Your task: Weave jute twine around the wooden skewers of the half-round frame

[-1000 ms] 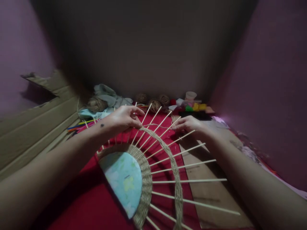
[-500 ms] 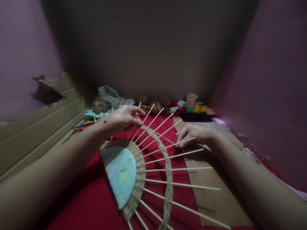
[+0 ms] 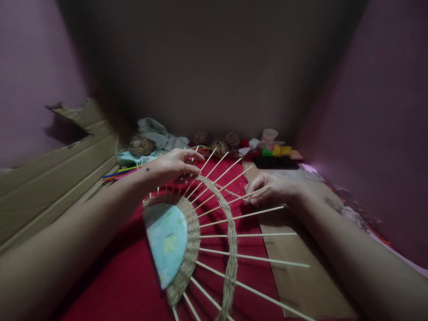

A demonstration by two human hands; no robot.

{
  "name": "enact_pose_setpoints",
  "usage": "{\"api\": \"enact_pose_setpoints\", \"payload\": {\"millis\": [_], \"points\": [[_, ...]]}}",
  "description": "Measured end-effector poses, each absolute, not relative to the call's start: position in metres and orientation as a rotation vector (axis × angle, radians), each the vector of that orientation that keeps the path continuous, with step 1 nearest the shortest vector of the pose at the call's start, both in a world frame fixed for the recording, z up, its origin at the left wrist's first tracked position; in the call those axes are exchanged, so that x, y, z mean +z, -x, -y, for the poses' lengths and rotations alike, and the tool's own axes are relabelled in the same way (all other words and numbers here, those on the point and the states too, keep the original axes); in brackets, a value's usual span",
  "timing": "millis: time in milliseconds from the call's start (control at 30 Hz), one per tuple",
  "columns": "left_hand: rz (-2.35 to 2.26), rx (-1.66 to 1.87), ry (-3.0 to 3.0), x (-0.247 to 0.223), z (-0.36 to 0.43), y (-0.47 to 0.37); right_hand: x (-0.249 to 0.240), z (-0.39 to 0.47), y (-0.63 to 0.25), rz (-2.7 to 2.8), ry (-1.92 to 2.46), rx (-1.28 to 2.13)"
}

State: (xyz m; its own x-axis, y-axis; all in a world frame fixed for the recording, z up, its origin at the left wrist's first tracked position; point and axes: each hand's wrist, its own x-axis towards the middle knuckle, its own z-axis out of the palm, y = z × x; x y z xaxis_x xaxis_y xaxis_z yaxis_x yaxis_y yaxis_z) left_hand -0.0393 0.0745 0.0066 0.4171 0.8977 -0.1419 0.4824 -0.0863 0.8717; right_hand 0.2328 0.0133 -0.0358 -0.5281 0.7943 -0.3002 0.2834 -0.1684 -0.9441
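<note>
Left hand (image 3: 185, 162) still pinches the woven band (image 3: 232, 244) at its far side. Right hand (image 3: 271, 189), fingertips closed on twine (image 3: 229, 191), sits nearer than 1.0 s ago.

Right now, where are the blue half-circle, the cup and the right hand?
Blue half-circle (image 3: 169, 244), head view, its upper face.
Cup (image 3: 269, 139), head view, its side.
Right hand (image 3: 278, 189), head view, its back.

Half-round woven piece (image 3: 194, 227), straight edge to lower left, above red surface (image 3: 133, 278). Core: pale blue half-disc (image 3: 169, 249), yellow patch on it. Tan inner band (image 3: 187, 267), tightly woven, borders the curve. Thin pale sticks (image 3: 272, 261) radiate outward, tips bare. Narrower outer band (image 3: 232, 240) arcs across them. Strand of twine (image 3: 230, 192) runs rightward near its upper stretch, almost straight.
</note>
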Motion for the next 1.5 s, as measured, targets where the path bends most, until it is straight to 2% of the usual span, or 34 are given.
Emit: {"api": "enact_pose_setpoints", "payload": {"millis": [167,433,633,733,900,1000,1100,1233,1500], "points": [[-1.038,0.771,-1.936,0.001,-0.062,0.027,-0.034,-0.013,-0.231,1.737,1.236,1.726],[-1.002,0.503,-2.125,-0.004,-0.044,0.014,-0.033,-0.014,-0.230,1.793,1.191,1.734],[-0.988,0.474,-2.014,-0.005,-0.048,0.013,-0.033,-0.024,-0.230,1.583,1.267,1.323],[-0.965,0.488,-2.043,-0.004,-0.047,0.013,-0.031,-0.029,-0.228,1.437,1.225,1.226],[-0.946,0.477,-2.048,-0.005,-0.045,0.013,-0.022,-0.028,-0.223,1.278,1.109,1.336],[-0.970,0.475,-2.078,-0.007,-0.046,0.014,-0.018,-0.026,-0.224,1.313,1.093,1.253],[-1.002,0.518,-2.067,-0.006,-0.050,0.016,-0.019,-0.026,-0.231,1.408,1.147,1.218],[-0.994,0.585,-2.023,-0.001,-0.053,0.020,-0.026,-0.025,-0.236,1.369,1.373,1.387],[-1.022,0.696,-1.940,0.007,-0.050,0.020,-0.025,-0.013,-0.217,1.833,1.427,1.587]]}}
